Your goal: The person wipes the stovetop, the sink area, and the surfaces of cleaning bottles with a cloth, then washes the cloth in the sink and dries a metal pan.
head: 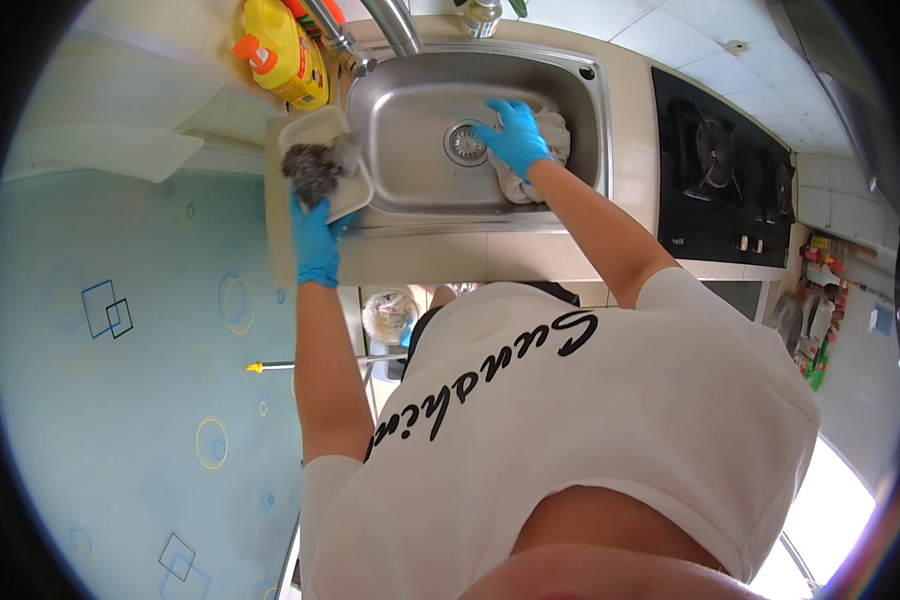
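Note:
My left hand (317,236), in a blue rubber glove, is at the near end of a white plastic tray (356,196) on the counter left of the sink. Dark grey steel wool scourers (311,172) lie in the tray, close to its fingertips; whether the fingers grip the tray or a scourer cannot be told. In the stainless steel sink (412,150), my right hand (517,139), gloved alike, is over a crumpled pale cloth (555,139) at the right side. Its fingers are spread towards the drain strainer (466,142), and the palm hides part of the cloth.
A yellow detergent bottle (289,56) with an orange pump stands at the back left, beside the metal faucet (394,26). Behind the sink is a glass jar (483,16). A black gas hob (720,169) lies to the right. Below the counter is a round bin (391,315) with rubbish.

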### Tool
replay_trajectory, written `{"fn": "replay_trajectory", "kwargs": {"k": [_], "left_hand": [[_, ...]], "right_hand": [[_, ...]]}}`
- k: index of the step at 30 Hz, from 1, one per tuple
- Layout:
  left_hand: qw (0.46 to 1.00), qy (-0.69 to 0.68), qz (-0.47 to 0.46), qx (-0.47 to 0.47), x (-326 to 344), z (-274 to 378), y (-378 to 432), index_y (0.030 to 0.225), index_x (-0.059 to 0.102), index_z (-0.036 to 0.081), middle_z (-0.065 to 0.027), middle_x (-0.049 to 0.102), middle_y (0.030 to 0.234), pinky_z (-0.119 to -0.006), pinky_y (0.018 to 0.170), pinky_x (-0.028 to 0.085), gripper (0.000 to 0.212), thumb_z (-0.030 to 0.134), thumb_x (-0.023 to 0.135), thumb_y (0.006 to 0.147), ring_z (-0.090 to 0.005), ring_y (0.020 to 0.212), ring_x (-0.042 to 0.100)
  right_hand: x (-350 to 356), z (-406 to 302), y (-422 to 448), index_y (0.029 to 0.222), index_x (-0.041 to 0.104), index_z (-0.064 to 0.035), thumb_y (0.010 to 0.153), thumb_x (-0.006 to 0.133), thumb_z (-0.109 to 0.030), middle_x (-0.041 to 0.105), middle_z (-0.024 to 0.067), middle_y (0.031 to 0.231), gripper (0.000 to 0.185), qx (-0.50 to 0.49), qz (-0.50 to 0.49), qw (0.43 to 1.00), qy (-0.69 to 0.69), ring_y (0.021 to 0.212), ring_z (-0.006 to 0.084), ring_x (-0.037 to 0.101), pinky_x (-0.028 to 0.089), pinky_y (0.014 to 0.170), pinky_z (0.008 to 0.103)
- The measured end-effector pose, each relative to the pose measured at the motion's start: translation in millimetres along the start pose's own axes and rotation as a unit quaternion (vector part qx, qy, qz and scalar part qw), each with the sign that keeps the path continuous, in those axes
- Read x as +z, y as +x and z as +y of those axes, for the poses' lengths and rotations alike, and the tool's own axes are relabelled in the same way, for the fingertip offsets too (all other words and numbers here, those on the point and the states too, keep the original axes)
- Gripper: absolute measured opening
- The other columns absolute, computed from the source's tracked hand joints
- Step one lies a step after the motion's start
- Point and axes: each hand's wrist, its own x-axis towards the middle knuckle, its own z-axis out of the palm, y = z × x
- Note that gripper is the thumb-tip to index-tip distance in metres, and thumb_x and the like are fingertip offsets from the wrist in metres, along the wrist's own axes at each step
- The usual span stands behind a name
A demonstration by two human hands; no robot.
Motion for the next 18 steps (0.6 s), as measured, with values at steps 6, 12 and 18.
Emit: {"fn": "replay_trajectory", "kwargs": {"k": [6, 12, 18], "left_hand": [[0.989, 0.121, 0.076, -0.042, -51, 5, 41, 0.140, 0.029, 0.009, -0.0148, 0.045, 0.131, -0.034, 0.080, 0.053, 0.061, 0.004, 0.052, 0.083, -0.0257, 0.110, 0.054], [0.943, 0.288, 0.144, 0.083, -50, 1, 37, 0.131, 0.037, -0.008, -0.0197, 0.045, 0.130, -0.034, 0.089, 0.045, 0.056, 0.002, 0.052, 0.078, -0.0271, 0.108, 0.054], [0.927, 0.294, 0.063, 0.223, 66, 14, 81, 0.127, 0.043, -0.005, -0.0171, 0.052, 0.118, -0.034, 0.087, 0.046, 0.044, 0.015, 0.051, 0.088, -0.0235, 0.102, 0.055]], "right_hand": [[52, 102, 2, 0.122, 0.049, 0.0011, 0.067, 0.075, -0.041, 0.041, 0.0272, 0.132, 0.074, 0.209, -0.014, 0.965, -0.157, 0.125, 0.0375, 0.041, 0.042, 0.098, 0.0402], [54, 4, 13, 0.129, 0.046, -0.0026, 0.068, 0.074, -0.037, 0.054, 0.0222, 0.121, 0.076, 0.075, -0.161, 0.970, 0.164, 0.111, 0.0329, 0.054, 0.045, 0.091, 0.0377], [44, 19, 21, 0.129, 0.045, -0.0030, 0.070, 0.073, -0.038, 0.052, 0.0215, 0.124, 0.074, 0.073, -0.185, 0.974, 0.105, 0.112, 0.0353, 0.053, 0.045, 0.092, 0.0394]]}}
